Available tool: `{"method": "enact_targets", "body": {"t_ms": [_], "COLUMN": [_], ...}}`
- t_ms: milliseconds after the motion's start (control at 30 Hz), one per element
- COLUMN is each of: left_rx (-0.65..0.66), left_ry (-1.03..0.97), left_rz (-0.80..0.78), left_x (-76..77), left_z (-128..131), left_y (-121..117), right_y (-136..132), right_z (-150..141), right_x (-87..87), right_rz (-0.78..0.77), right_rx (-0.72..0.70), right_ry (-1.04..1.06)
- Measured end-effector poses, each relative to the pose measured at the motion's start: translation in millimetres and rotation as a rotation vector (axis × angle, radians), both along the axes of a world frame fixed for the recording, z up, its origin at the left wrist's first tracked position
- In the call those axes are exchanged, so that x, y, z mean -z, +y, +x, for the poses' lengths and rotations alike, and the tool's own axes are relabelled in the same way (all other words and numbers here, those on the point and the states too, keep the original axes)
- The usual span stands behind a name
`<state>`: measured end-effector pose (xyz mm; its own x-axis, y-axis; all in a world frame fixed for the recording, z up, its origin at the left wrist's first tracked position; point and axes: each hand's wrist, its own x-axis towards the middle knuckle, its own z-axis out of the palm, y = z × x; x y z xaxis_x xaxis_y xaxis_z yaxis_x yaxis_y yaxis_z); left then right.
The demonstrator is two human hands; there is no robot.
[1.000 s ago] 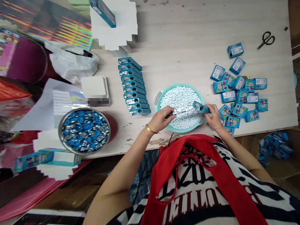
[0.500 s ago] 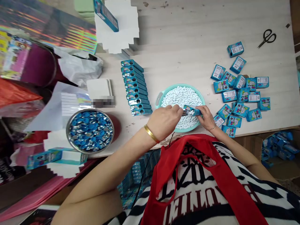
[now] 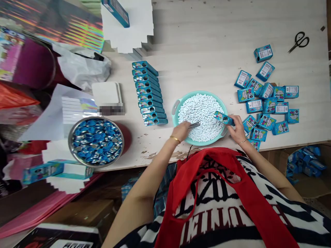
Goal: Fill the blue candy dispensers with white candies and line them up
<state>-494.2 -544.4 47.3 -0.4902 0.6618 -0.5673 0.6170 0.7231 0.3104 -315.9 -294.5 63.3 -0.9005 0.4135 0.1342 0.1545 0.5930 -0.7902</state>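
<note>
Pale, scuffed boards make up the bench (image 3: 207,44), with clutter crowding its left side. Over the right part of a teal basin (image 3: 202,143), my right hand (image 3: 237,129) has its fingers closed around the near end of a small blue box (image 3: 221,117); a round hole shows in its upper face. White sweets (image 3: 198,103) fill the basin below. My left hand (image 3: 181,131) is at the basin's near left, fingers pinched around a metal scoop (image 3: 194,125), its tip over the sweets and apart from the box.

Left of the basin, a row of boxes (image 3: 151,93) stands side by side, white showing in the holes of some. To my right lies a loose pile (image 3: 269,92) of similar boxes, the nearest ones just beside my right wrist. Beyond the pile rest black-handled scissors (image 3: 299,42).

Farther left sits a pot (image 3: 126,135) full of blue and silver caps (image 3: 95,141), with a pale scale (image 3: 106,92) behind it and a white bag (image 3: 84,69) past that. Down at my right, below the bench edge, a carton (image 3: 310,187) holds more blue boxes.
</note>
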Motion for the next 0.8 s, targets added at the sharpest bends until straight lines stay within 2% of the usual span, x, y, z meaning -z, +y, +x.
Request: {"method": "enact_targets", "body": {"t_ms": [67, 133, 200, 300, 400, 500, 600, 700, 800], "left_rx": [-0.071, -0.112, -0.124, -0.144, -0.149, -0.108, -0.030, 0.098, 0.239], "left_ry": [-0.058, -0.086, -0.104, -0.162, -0.191, -0.168, -0.125, -0.070, 0.000], "left_rz": [0.137, 0.224, 0.266, 0.360, 0.454, 0.506, 0.535, 0.486, 0.329], "left_x": [28.5, 45.6, 52.5, 45.9, 20.5, -18.6, -59.6, -94.0, -123.3], "left_z": [17.3, 29.8, 34.4, 28.6, 16.6, 5.3, -4.2, -11.6, -13.8], "left_y": [20.2, 38.4, 46.2, 36.4, 15.6, 0.8, -2.9, 3.0, 16.1], "right_y": [4.7, 7.4, 8.4, 8.5, 7.6, 5.1, -0.4, -8.6, -17.4], "right_z": [2.1, 3.8, 5.2, 6.7, 6.8, 4.8, 0.2, -6.2, -12.2], "right_x": [-1.5, -3.0, -4.2, -4.8, -3.3, -0.6, 1.6, 2.8, 4.0], "right_rz": [0.020, 0.037, 0.045, 0.048, 0.040, 0.039, 0.049, 0.059, 0.053], "right_rx": [0.032, 0.059, 0.080, 0.089, 0.071, 0.043, -0.012, -0.075, -0.124], "right_ry": [0.002, 0.001, 0.003, -0.002, -0.015, -0.012, -0.018, -0.017, -0.006]}}
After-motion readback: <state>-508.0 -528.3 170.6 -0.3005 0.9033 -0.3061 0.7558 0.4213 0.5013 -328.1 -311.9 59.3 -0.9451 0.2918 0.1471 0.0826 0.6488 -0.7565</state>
